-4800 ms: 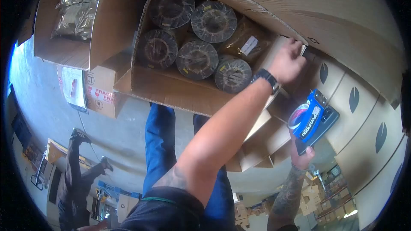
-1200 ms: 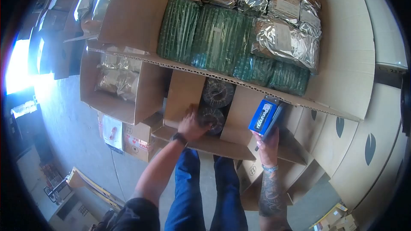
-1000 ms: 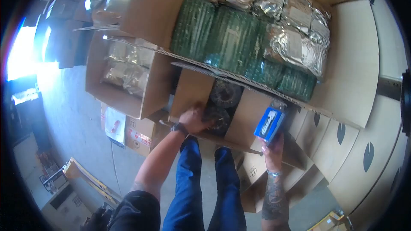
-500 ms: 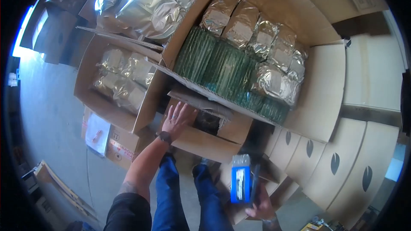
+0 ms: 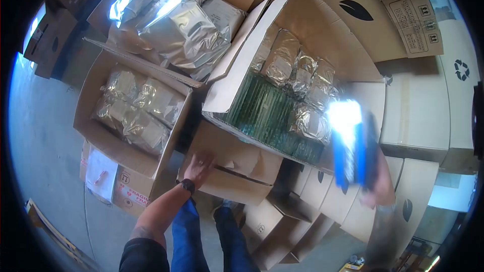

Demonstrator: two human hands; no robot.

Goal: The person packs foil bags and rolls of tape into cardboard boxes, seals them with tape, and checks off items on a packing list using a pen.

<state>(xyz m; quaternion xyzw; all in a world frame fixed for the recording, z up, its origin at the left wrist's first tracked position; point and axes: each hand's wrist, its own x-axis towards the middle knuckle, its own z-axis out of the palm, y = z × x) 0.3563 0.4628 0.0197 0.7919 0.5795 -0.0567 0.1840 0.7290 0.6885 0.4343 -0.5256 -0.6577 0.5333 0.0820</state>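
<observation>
My left hand (image 5: 200,167) lies with fingers spread on the folded-down flaps of a small cardboard box (image 5: 237,186), pressing at its left end. A narrow gap shows between the flaps. Out to the right, my right hand (image 5: 380,191) grips a blue tape gun (image 5: 348,156), raised in front of the large box's right side. It is blurred, and glare covers its top end. Just beyond the small box stands the large open box (image 5: 214,98), holding green-tinted glass panes (image 5: 264,111) in clear wrap and several silver foil packs (image 5: 310,123).
Left stands an open box (image 5: 83,116) of foil packs, with larger silver bags (image 5: 184,32) in a box behind it. Lidded cartons with leaf marks (image 5: 407,210) line the right. Open empty-looking cartons (image 5: 262,221) sit by my feet.
The small box's raised flap is now folded down under my left hand. My right hand has lifted the tape gun up and to the right. The view has shifted.
</observation>
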